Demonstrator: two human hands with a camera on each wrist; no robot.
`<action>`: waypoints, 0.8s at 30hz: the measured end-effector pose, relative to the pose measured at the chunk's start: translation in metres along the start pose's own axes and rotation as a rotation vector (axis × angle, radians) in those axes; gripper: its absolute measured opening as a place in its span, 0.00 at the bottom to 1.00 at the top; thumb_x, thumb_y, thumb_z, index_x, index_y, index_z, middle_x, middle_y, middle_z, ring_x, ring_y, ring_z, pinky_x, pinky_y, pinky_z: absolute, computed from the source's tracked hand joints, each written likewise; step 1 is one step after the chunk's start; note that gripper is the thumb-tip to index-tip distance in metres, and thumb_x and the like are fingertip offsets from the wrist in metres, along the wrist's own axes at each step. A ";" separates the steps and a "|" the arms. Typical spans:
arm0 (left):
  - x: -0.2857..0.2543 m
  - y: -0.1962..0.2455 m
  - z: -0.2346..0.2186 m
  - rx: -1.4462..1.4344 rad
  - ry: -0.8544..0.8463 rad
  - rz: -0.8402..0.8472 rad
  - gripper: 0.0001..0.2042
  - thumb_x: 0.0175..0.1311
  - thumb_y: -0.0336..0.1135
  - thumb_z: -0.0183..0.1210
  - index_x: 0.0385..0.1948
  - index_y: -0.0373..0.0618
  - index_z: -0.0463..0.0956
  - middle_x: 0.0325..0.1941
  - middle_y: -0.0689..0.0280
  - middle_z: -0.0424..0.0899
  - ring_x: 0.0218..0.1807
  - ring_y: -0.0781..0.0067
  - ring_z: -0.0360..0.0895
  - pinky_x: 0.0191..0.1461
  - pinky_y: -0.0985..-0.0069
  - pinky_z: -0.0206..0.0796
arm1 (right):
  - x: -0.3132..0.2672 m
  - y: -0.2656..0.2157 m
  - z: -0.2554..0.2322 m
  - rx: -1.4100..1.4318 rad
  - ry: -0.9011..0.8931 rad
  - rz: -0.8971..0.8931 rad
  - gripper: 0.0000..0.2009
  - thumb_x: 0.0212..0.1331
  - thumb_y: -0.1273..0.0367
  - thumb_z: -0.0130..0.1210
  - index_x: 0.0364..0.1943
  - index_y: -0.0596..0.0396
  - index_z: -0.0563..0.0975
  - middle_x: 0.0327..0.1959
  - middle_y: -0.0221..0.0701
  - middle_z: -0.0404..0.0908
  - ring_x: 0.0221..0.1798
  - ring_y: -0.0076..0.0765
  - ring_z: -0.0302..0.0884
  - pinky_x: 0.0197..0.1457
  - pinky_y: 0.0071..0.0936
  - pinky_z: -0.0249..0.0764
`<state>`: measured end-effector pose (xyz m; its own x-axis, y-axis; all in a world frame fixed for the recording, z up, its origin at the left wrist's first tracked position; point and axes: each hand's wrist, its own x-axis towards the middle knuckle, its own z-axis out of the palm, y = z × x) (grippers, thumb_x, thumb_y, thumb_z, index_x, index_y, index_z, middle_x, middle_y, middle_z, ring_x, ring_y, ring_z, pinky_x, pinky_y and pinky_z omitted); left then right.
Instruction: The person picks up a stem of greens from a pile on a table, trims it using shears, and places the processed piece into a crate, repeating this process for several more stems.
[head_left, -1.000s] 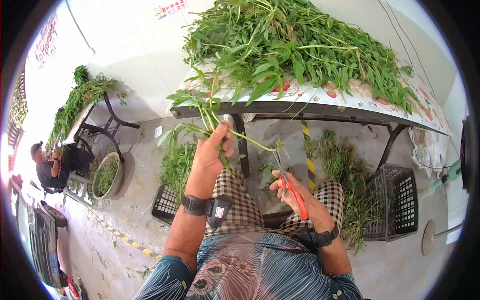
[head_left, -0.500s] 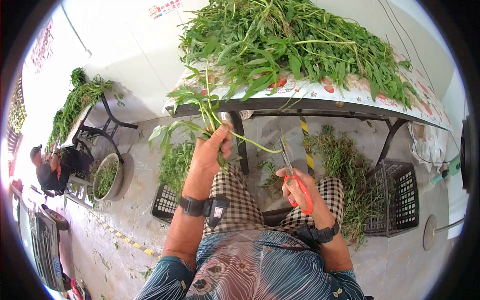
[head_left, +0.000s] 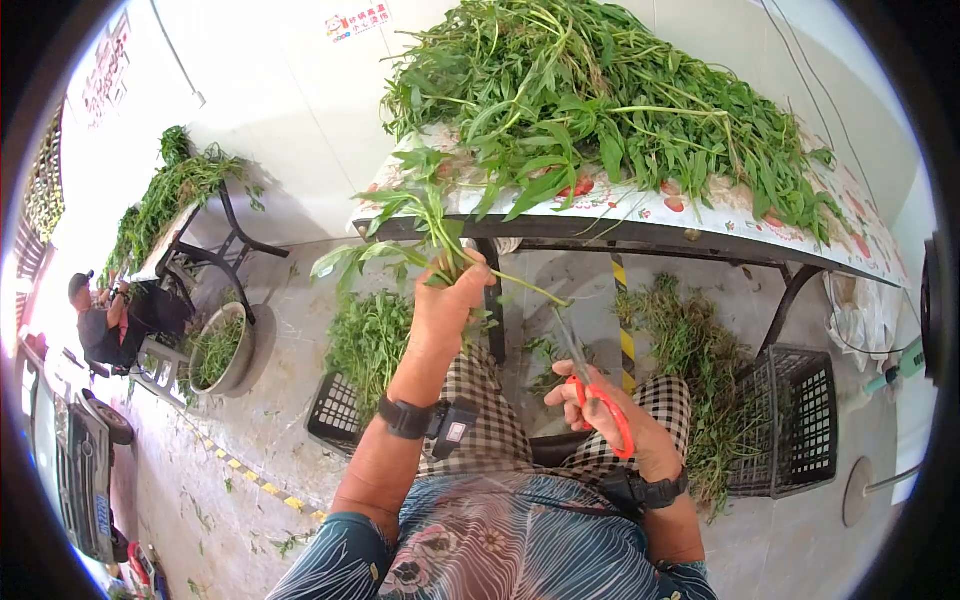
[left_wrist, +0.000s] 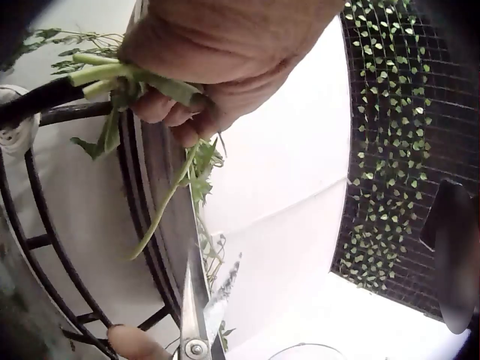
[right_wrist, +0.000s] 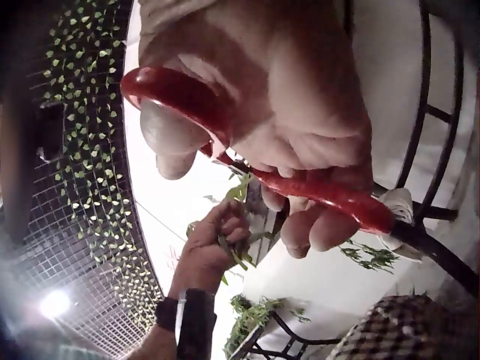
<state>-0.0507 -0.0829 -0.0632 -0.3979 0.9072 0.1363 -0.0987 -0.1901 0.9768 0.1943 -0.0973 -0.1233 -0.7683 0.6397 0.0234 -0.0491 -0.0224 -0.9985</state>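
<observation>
My left hand [head_left: 450, 300] grips a small bunch of leafy green stems [head_left: 405, 225] and holds it up in front of the table edge. In the left wrist view the cut stem ends [left_wrist: 112, 73] stick out past the curled fingers. One thin stem [head_left: 525, 290] trails right toward the blades. My right hand [head_left: 600, 405] holds red-handled scissors [head_left: 598, 395], thumb and fingers through the red loops [right_wrist: 225, 124]. The blades [left_wrist: 201, 311] point up at that loose stem and stand slightly apart.
A long table [head_left: 640, 225] with a patterned cover carries a big heap of greens [head_left: 610, 95]. Black crates [head_left: 790, 415] [head_left: 335, 410] with cuttings stand on the floor either side of my knees. Far left, another person [head_left: 100, 330] sits by a second table [head_left: 180, 195] and a basin [head_left: 222, 350].
My left hand has lifted the bunch a little higher and to the right. The scissors stayed low under the trailing stem, tilting slightly.
</observation>
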 end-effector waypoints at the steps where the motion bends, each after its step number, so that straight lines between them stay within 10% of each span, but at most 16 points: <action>1: 0.000 0.000 0.001 0.029 -0.017 0.026 0.07 0.56 0.36 0.60 0.33 0.46 0.74 0.26 0.68 0.78 0.19 0.86 0.64 0.18 0.84 0.54 | 0.001 0.000 0.001 -0.041 -0.008 0.026 0.32 0.60 0.47 0.45 0.60 0.56 0.59 0.39 0.33 0.74 0.34 0.25 0.68 0.41 0.22 0.68; 7: -0.005 0.000 0.003 0.104 -0.134 0.046 0.07 0.56 0.35 0.60 0.33 0.46 0.74 0.25 0.71 0.78 0.21 0.88 0.62 0.21 0.86 0.53 | 0.018 0.001 0.010 -0.177 0.037 0.028 0.38 0.55 0.38 0.41 0.56 0.60 0.62 0.35 0.31 0.74 0.30 0.23 0.67 0.33 0.23 0.69; 13: -0.008 -0.007 0.008 0.052 -0.162 -0.016 0.06 0.56 0.30 0.58 0.34 0.43 0.75 0.24 0.73 0.76 0.21 0.89 0.61 0.22 0.87 0.53 | 0.035 -0.004 0.015 -0.194 0.149 0.025 0.28 0.60 0.51 0.46 0.55 0.60 0.66 0.37 0.37 0.77 0.41 0.33 0.76 0.46 0.28 0.69; 24: -0.015 0.000 0.012 0.096 -0.138 -0.143 0.08 0.55 0.36 0.58 0.33 0.47 0.76 0.24 0.75 0.75 0.22 0.88 0.62 0.22 0.86 0.53 | 0.037 -0.006 0.025 0.032 0.196 -0.008 0.28 0.60 0.48 0.46 0.49 0.62 0.68 0.19 0.30 0.71 0.16 0.20 0.64 0.19 0.18 0.61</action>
<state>-0.0341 -0.0917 -0.0635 -0.2569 0.9664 0.0100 -0.0557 -0.0252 0.9981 0.1503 -0.0922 -0.1148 -0.6286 0.7775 0.0187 -0.0775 -0.0387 -0.9962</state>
